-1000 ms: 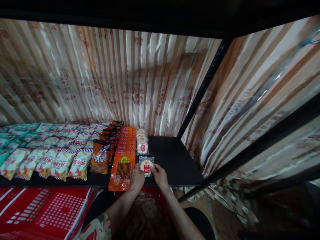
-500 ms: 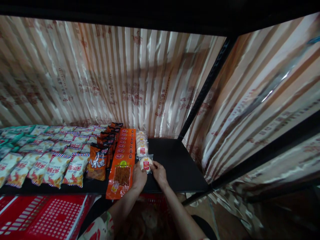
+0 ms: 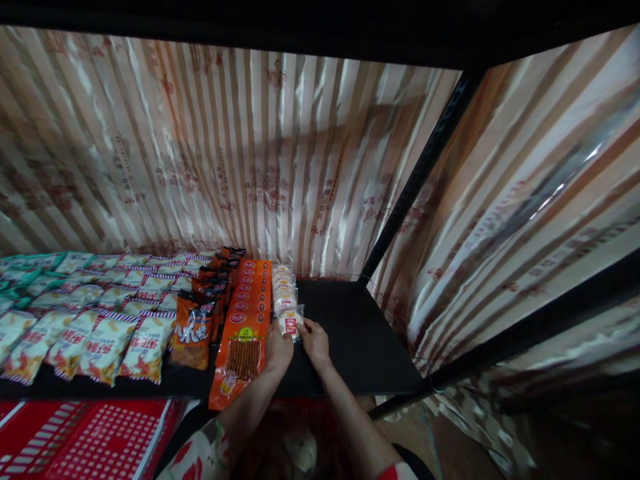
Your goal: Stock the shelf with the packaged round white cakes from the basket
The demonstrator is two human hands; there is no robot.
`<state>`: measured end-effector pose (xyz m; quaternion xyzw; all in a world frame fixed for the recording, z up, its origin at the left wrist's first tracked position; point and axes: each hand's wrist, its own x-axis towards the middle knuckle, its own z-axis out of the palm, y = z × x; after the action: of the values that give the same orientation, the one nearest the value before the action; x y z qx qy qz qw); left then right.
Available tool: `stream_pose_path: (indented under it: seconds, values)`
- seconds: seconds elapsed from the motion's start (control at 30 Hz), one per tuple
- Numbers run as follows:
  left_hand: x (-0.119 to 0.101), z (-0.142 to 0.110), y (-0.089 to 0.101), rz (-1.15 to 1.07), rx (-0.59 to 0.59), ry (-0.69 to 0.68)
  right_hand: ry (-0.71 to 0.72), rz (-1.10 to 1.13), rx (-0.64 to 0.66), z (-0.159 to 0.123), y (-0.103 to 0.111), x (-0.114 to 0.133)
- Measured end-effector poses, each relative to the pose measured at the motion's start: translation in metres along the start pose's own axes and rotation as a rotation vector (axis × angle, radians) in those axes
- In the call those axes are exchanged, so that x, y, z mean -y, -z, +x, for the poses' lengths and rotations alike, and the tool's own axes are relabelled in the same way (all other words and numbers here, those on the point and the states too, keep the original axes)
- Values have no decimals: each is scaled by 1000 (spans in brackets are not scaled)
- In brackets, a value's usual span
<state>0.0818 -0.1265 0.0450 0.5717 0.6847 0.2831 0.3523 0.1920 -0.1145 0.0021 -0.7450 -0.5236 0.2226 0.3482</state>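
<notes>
Both hands nearly closed, fingers pinching a small clear packet with a red-and-white label (image 3: 291, 323) by its two sides: left hand (image 3: 279, 347) at one edge, right hand (image 3: 315, 341) at the other. Packet held tilted over the black shelf (image 3: 355, 340), at the near end of a row of similar packets (image 3: 284, 283), just beside the orange strip packs (image 3: 245, 320). Compared with a second ago, the gap to that row is gone; its upper edge now overlaps the front one in view.
</notes>
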Motion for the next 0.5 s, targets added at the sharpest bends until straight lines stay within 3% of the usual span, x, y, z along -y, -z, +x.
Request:
stream_pose_path:
  seconds: [0.5]
  values:
    - [-3, 15, 3, 2, -30, 4, 18, -83, -61, 7, -9, 14]
